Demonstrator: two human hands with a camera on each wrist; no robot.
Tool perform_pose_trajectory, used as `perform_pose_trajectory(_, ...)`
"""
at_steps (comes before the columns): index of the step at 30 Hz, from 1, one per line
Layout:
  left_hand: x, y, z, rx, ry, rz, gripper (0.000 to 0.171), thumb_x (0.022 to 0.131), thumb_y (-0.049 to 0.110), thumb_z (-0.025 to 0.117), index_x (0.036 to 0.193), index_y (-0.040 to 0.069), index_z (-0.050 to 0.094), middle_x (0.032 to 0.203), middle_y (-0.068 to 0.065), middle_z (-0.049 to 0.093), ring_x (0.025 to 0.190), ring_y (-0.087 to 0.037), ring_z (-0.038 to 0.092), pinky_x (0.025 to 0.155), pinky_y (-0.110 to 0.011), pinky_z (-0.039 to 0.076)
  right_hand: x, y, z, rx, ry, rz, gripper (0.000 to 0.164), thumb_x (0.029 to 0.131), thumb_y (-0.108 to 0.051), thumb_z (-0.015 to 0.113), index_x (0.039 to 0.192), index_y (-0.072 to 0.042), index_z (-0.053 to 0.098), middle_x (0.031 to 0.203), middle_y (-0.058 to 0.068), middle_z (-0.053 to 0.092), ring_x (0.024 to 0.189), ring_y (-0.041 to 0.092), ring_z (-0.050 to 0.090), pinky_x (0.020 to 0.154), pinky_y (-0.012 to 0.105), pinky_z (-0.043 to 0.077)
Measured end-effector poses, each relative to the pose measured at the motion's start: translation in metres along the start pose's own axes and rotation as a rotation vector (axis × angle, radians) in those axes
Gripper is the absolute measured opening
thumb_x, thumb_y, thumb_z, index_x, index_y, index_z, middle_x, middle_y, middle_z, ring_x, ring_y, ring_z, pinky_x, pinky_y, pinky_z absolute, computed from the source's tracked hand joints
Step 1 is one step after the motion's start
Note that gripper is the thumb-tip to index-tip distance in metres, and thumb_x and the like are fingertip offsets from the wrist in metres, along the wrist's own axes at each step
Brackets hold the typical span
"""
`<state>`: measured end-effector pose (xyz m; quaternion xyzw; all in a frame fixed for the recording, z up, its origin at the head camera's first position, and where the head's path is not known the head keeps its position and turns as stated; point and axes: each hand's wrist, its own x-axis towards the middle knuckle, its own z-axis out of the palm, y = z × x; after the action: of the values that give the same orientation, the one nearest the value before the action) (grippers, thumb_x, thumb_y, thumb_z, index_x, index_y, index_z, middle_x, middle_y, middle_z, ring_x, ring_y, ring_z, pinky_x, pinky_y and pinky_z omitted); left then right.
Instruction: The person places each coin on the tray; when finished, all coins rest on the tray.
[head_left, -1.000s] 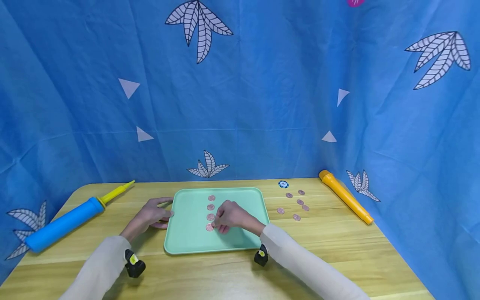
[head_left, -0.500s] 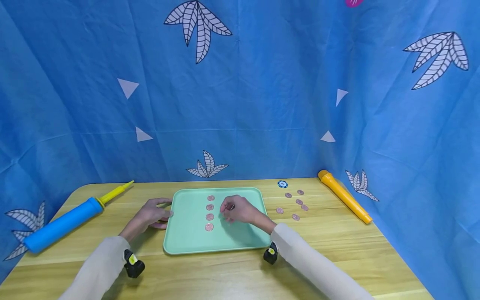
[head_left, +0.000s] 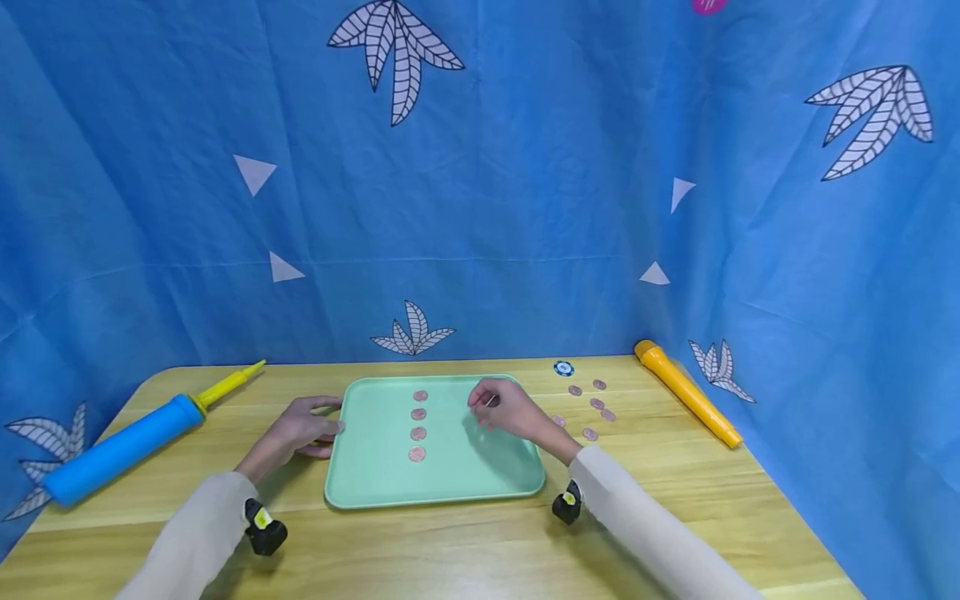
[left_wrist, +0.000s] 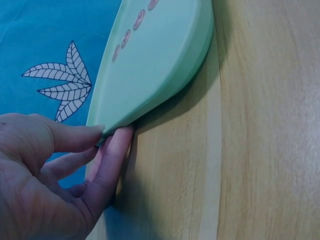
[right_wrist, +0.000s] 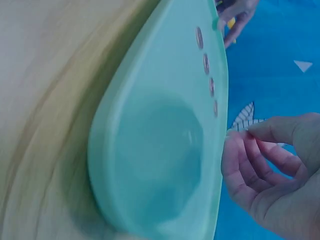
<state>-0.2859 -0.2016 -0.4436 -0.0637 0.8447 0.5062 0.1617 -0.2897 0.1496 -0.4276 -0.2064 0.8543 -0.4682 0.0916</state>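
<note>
My left hand grips the left edge of the pale green tray, thumb on the rim and fingers below it in the left wrist view. A column of several copper-coloured coins lies on the tray, left of centre. My right hand hovers over the tray's right half, its shadow on the surface below. In the right wrist view its fingers are loosely bent, the thumb tip close to the index fingertip, and nothing shows between them.
Several more coins lie scattered on the wooden table right of the tray, with a blue-and-white poker chip behind them. An orange microphone-shaped toy lies at the right edge; a blue-and-yellow hand pump lies left. A blue cloth hangs behind.
My right hand has left the nearest coin of the column and moved right and back across the tray, leaving that coin in place. My left hand keeps its grip on the tray.
</note>
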Motion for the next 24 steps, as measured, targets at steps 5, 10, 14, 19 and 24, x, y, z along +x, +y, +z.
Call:
perform_pose_trajectory(5, -0.001, -0.001, -0.001, -0.005, 0.004, 0.008, 0.061, 0.1, 0.004, 0.065, 0.156, -0.004, 0.041, 0.113, -0.023, 0.067, 0.085, -0.016, 0.071, 0.065, -0.032, 0.065, -0.005, 0.007, -0.013, -0.007, 0.028, 0.001, 0.014, 0.102, 0.002, 0.059, 0.111, 0.012, 0.064, 0.099, 0.025, 0.067, 0.084, 0.045, 0.07, 0.073, 0.05, 0.065)
perform_pose_trajectory(10, -0.003, 0.001, 0.001, -0.007, 0.018, 0.034, 0.061, 0.099, 0.002, 0.064, 0.155, -0.007, 0.042, 0.123, -0.025, 0.059, 0.09, -0.021, 0.069, 0.065, -0.032, 0.065, -0.014, 0.018, -0.029, -0.023, 0.073, 0.033, 0.016, 0.103, -0.001, 0.06, 0.112, 0.01, 0.065, 0.098, 0.022, 0.067, 0.084, 0.042, 0.07, 0.073, 0.048, 0.065)
perform_pose_trajectory(14, -0.003, 0.002, 0.002, -0.008, 0.028, 0.036, 0.06, 0.099, 0.001, 0.064, 0.155, -0.007, 0.043, 0.125, -0.023, 0.059, 0.089, -0.022, 0.069, 0.066, -0.033, 0.065, -0.02, 0.029, -0.042, -0.034, 0.127, 0.054, 0.014, 0.102, -0.001, 0.061, 0.111, 0.009, 0.065, 0.096, 0.019, 0.066, 0.083, 0.039, 0.07, 0.07, 0.044, 0.065)
perform_pose_trajectory(19, -0.002, 0.0, 0.002, -0.009, 0.029, 0.039, 0.059, 0.099, 0.001, 0.064, 0.154, -0.007, 0.044, 0.123, -0.022, 0.06, 0.088, -0.02, 0.069, 0.066, -0.033, 0.066, -0.028, 0.043, -0.056, -0.068, 0.211, 0.095, 0.009, 0.1, 0.0, 0.062, 0.107, 0.005, 0.067, 0.096, 0.015, 0.065, 0.079, 0.031, 0.069, 0.063, 0.035, 0.063)
perform_pose_trajectory(24, -0.001, -0.001, 0.002, -0.009, 0.031, 0.044, 0.058, 0.1, 0.001, 0.064, 0.154, -0.007, 0.044, 0.123, -0.022, 0.059, 0.088, -0.02, 0.07, 0.065, -0.033, 0.066, -0.035, 0.053, -0.071, -0.102, 0.249, 0.121, 0.009, 0.099, 0.0, 0.062, 0.106, 0.004, 0.067, 0.1, 0.017, 0.067, 0.077, 0.022, 0.066, 0.067, 0.032, 0.062)
